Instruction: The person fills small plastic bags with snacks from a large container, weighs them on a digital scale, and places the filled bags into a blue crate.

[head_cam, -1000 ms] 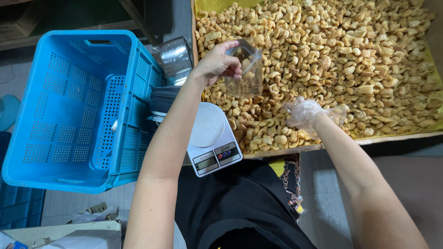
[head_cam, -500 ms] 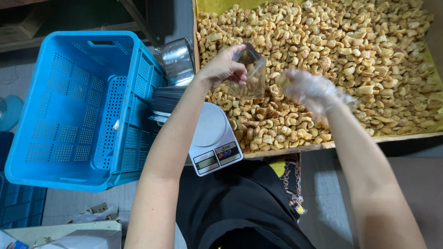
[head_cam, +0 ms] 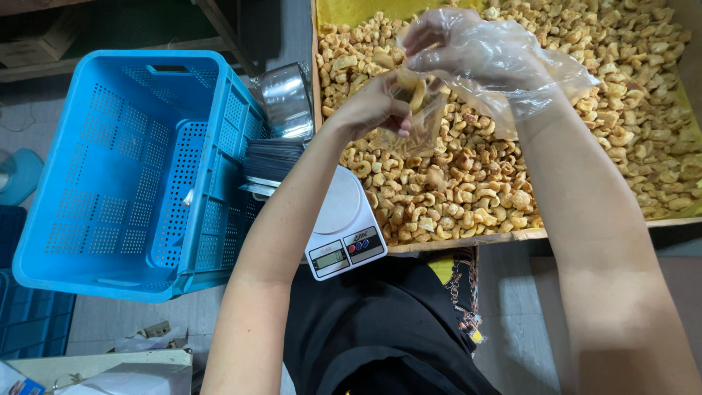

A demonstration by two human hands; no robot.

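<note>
Before you, a wooden tray (head_cam: 468,245) heaped with fried snack pieces (head_cam: 629,110); blue crate (head_cam: 131,168) and white kitchen scale (head_cam: 344,227) sit left. Your left hand (head_cam: 373,110) pinches a small clear bag (head_cam: 417,121) above the pile; your gloved right hand (head_cam: 468,51), fingers bunched, touches its mouth.

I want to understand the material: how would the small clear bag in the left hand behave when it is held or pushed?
The small clear bag looks floppy: it creases where the left hand pinches it, so it probably needs holding open. It seems light, holding only a few fried snack pieces. The thin film may be slippery against the gloved right hand.
</note>
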